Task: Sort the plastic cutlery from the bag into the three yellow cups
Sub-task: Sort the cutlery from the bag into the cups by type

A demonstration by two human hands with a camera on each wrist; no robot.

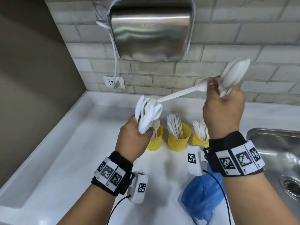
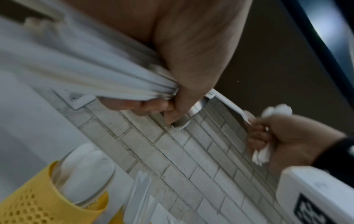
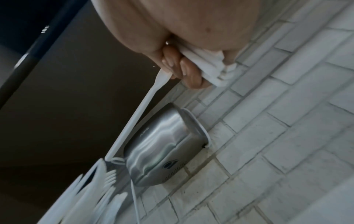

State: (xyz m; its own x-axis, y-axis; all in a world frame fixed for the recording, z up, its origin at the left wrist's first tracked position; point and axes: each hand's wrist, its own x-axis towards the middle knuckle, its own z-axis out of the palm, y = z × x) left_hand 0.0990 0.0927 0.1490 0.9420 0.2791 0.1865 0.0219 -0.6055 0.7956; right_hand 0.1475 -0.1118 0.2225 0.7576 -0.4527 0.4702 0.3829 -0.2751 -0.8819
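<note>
Already my three yellow cups point(image 1: 179, 140) hold lots; my left hand point(image 1: 134, 137) grips mixed cutlery point(image 1: 148, 112), my right hand point(image 1: 224, 111) grips spoons point(image 1: 233, 73) and pinches one more spoon point(image 1: 181, 93).

We read one brand only: "AIKE", in pale capitals across the upper front of the steel hand dryer point(image 1: 151, 28) on the brick wall, and again on its side, turned at an angle, in the right wrist view point(image 3: 153, 145). The wristbands point(image 1: 240, 159) and the white wrist units point(image 1: 194, 158) carry black-and-white square code markers, patterns rather than letters. The wall socket point(image 1: 114, 82) has a small mark at its top edge that we cannot make out
</note>
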